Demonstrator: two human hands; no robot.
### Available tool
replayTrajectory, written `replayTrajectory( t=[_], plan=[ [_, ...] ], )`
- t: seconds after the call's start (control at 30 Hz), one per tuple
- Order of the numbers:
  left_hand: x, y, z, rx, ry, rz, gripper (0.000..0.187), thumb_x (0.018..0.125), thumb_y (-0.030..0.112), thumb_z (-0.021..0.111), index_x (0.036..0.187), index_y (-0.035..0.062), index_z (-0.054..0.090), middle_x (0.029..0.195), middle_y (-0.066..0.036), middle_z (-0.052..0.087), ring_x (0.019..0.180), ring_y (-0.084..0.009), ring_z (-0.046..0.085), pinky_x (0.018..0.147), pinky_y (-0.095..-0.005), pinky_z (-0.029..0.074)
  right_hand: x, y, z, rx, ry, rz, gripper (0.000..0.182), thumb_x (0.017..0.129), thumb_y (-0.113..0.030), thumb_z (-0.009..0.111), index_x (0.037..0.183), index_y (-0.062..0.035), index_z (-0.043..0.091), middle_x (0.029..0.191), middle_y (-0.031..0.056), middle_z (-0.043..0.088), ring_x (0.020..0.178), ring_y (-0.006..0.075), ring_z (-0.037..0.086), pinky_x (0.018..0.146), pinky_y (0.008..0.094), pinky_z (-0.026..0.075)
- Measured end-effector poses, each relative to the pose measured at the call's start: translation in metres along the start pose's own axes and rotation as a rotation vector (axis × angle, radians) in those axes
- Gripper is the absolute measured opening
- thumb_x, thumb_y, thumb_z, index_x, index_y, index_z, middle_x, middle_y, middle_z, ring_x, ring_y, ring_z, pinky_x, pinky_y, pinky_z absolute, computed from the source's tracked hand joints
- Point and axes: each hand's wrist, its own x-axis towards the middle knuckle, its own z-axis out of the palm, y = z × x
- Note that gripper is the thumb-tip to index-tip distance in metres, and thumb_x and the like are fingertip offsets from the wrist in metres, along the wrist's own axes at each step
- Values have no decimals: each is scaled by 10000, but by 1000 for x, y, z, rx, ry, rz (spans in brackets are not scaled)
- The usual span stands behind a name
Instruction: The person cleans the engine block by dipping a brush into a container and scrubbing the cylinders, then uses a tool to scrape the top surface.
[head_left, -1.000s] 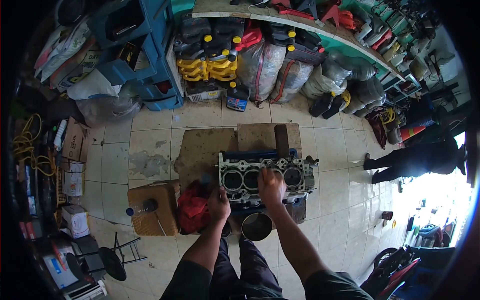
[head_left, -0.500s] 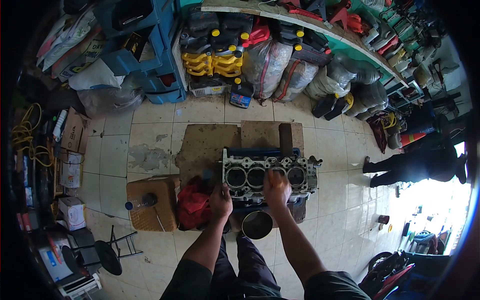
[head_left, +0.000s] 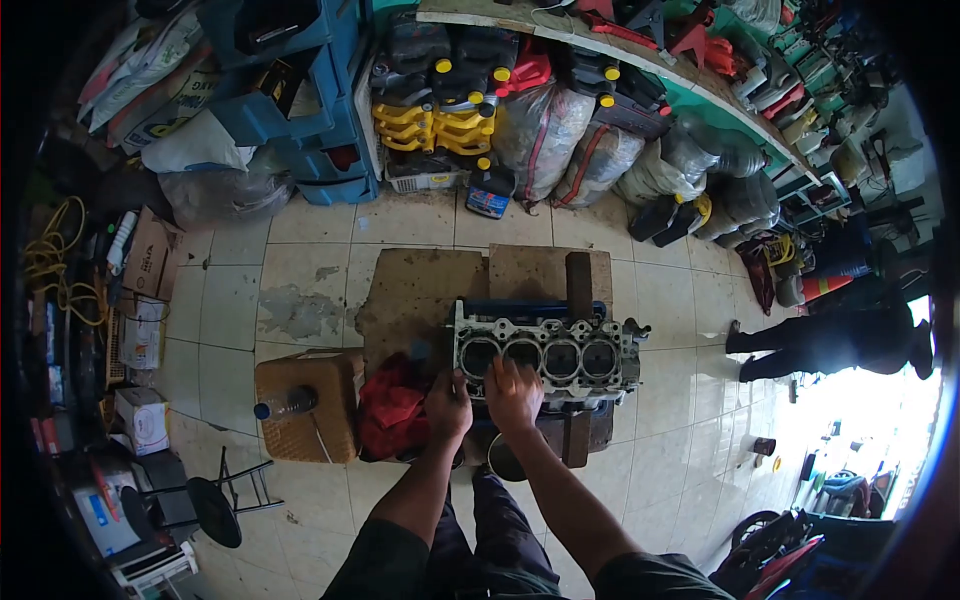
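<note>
One red cloth [head_left: 390, 408] lies at left. The left hand [head_left: 449, 404] is at the near left corner of the engine block [head_left: 543, 350], its fingers half hidden; any pinch cannot be told. A round tin [head_left: 505, 460] is partly covered. The right hand [head_left: 514, 396], fingers bunched, hides part of the left bores [head_left: 480, 355]; any thing inside is unclear. The block rests over brown sheets [head_left: 420, 280], bores upward, long axis left to right.

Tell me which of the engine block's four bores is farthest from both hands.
The rightmost bore of the engine block: the right hand is at the two leftmost bores and the left hand near the block's left end.
</note>
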Motion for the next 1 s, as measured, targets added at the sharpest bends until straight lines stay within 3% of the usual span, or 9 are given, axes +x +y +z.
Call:
replayTrajectory(
  t=[0.13,0.27,0.4,0.6,0.67,0.7,0.73,0.83,1.0],
  plan=[
    [-1,-3,8,8,-11,-17,463,1123,421,437,1000,26,645,888,-233,666,850,-489,658,740,-540,517,74,12,35,25,69,217,175,924,-238,700,1034,-103,688,895,102,692,762,328,668,697,494,525],
    [-1,-6,5,-12,-21,-22,459,1125,411,436,1034,20,659,897,-232,672,852,-491,658,745,-547,518,45,1,10,53,39,268,157,941,-245,689,997,-98,683,835,114,679,748,342,654,694,493,518],
    [-1,-4,3,-25,-28,-3,448,1127,398,436,1056,21,666,902,-229,676,857,-490,660,750,-545,521,-4,-9,-10,57,-33,121,180,952,-258,686,995,-83,681,814,151,674,768,383,656,715,518,517],
    [-4,-3,2,7,-7,18,426,1128,384,445,1063,24,662,902,-225,677,853,-484,665,746,-537,526,63,7,18,4,10,297,146,939,-229,698,997,-96,681,839,106,665,760,352,657,708,503,524],
    [-2,2,5,-53,73,38,500,1124,435,462,910,7,610,793,-238,618,754,-475,620,697,-505,483,58,4,10,-10,7,270,144,938,-226,699,997,-96,682,838,99,666,761,352,657,705,503,526],
    [0,3,6,-58,76,35,500,1124,435,462,910,7,610,793,-238,618,754,-475,620,697,-505,483,37,-7,-7,48,6,234,181,956,-262,702,950,-84,668,828,160,668,748,402,657,686,530,526],
    [-1,1,7,-59,71,30,497,1124,436,462,920,9,613,798,-240,620,761,-477,622,698,-506,483,18,-14,-17,107,0,197,241,974,-297,706,903,-73,655,817,221,671,736,452,657,667,558,527],
    [0,-2,4,-56,38,18,467,1124,429,458,1006,17,643,869,-240,657,820,-484,650,725,-524,510,-5,-7,-15,128,-28,100,234,973,-289,708,899,-75,651,811,218,668,738,451,656,667,556,527],
    [-1,-1,0,-6,-4,-16,446,1122,418,457,1104,29,675,968,-235,707,897,-483,687,769,-535,547,65,8,17,60,106,242,158,957,-237,719,933,-84,683,797,182,663,732,412,661,681,549,527]
  ],
)
